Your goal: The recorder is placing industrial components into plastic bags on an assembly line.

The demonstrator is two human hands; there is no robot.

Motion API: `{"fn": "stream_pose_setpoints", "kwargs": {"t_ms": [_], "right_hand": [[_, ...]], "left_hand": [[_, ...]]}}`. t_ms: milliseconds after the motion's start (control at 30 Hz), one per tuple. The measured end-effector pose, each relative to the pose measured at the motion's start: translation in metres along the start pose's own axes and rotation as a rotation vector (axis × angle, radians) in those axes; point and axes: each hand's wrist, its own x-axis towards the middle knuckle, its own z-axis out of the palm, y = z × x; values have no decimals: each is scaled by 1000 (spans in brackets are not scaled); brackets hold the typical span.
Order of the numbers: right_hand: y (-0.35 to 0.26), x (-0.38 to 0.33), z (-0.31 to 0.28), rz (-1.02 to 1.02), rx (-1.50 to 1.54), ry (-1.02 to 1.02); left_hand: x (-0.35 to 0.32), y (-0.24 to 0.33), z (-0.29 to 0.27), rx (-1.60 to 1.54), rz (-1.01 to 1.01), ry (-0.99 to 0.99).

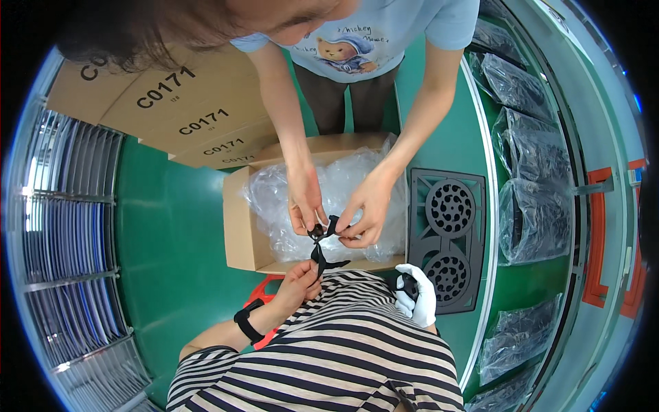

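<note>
My left hand point(301, 283), bare with a dark wristband, pinches the lower end of a thin black strap-like piece point(318, 258) in front of my chest. Opposite me, a co-worker's two hands point(338, 213) hold the upper part of that piece and a short black bit beside it. I cannot tell whether these are one piece or several. In a white glove, my right hand point(423, 302) is closed around a small rounded black part point(408, 285) by my right side. Its exact kind does not show.
An open cardboard box point(239, 220) with clear plastic bags stands between us. Right of it lies a black plate with two round grilles point(447, 237). Bagged dark parts point(532, 220) line the right side. Cartons point(178, 103) are stacked far left; racks point(72, 275) stand at left.
</note>
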Motion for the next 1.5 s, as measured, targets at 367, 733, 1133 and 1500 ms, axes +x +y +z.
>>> {"fn": "stream_pose_setpoints", "kwargs": {"t_ms": [367, 733, 1133, 1500], "right_hand": [[5, -1, -3, 11, 8, -5], [4, -2, -2, -28, -9, 3], [6, -7, -3, -34, -47, -9], [9, -7, -6, -15, -7, 13]], "left_hand": [[-1, -5, -2, -76, -6, -4], [0, 0, 4, -41, 15, -20], [-3, -5, 2, -41, -1, -1], [-1, -4, 5, -34, -18, 37]]}}
